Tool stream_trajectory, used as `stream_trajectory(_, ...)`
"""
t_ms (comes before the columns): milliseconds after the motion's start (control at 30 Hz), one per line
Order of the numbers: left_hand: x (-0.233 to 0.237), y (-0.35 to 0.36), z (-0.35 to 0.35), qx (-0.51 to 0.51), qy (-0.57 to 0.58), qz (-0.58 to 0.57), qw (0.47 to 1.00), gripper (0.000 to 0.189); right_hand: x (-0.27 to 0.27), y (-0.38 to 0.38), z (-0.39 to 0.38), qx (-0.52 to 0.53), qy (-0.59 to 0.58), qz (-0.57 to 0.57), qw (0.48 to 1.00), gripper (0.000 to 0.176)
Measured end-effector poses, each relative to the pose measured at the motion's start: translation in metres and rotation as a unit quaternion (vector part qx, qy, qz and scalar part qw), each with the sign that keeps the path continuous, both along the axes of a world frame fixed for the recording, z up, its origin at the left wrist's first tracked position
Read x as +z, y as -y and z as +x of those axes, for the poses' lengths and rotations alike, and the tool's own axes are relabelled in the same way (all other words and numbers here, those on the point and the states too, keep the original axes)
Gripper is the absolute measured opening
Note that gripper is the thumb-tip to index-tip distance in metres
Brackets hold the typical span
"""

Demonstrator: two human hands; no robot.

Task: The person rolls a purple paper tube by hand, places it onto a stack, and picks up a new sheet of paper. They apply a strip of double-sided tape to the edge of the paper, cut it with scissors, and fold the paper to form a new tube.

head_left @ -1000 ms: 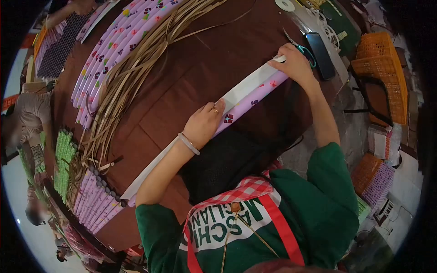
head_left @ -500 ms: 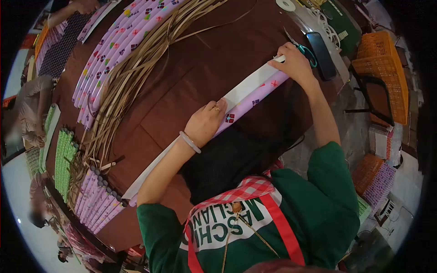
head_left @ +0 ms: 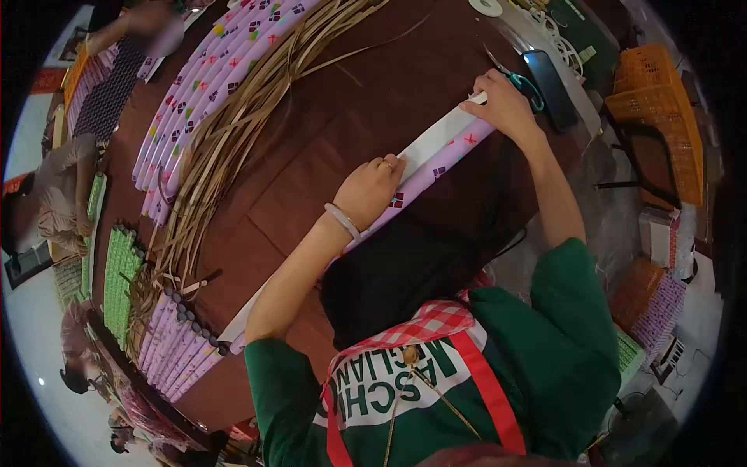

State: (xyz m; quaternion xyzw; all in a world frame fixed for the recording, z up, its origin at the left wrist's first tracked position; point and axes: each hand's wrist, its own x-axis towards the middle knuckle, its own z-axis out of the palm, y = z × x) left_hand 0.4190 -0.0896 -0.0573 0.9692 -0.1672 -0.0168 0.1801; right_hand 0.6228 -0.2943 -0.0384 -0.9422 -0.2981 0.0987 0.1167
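Note:
A long, narrow roll of purple gift-print paper lies slantwise across the table near me, its white side showing along the far edge. My left hand, wearing a ring and a pale bangle, presses down on the roll around its middle, fingers closed over it. At the roll's far right end, my right hand grips the paper between thumb and fingers. The roll's lower left end passes beneath my left forearm. Just beyond my right hand lie scissors with teal handles and a dark phone.
Purple printed rolls and loose brown strips cover the table's left side. Green rolls and smaller purple rolls lie at lower left. Orange baskets stand right, beside a chair. Other people work along the far left.
My left hand has slid up and right along the roll, closer to my right hand. My right hand keeps its grip at the end. The view has shifted slightly.

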Motion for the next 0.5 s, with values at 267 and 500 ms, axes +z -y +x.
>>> stream_trajectory(267, 0.000, 0.009, 0.020, 0.008, -0.032, 0.052, 0.998, 0.038, 0.001, -0.001, -0.003, -0.006, -0.002, -0.001, 1.000, 0.035)
stream_trajectory(500, 0.002, 0.021, 0.049, -0.022, 0.027, 0.113, 0.993, 0.029, 0.004, 0.000, 0.001, 0.019, 0.002, 0.001, 1.000, 0.040)
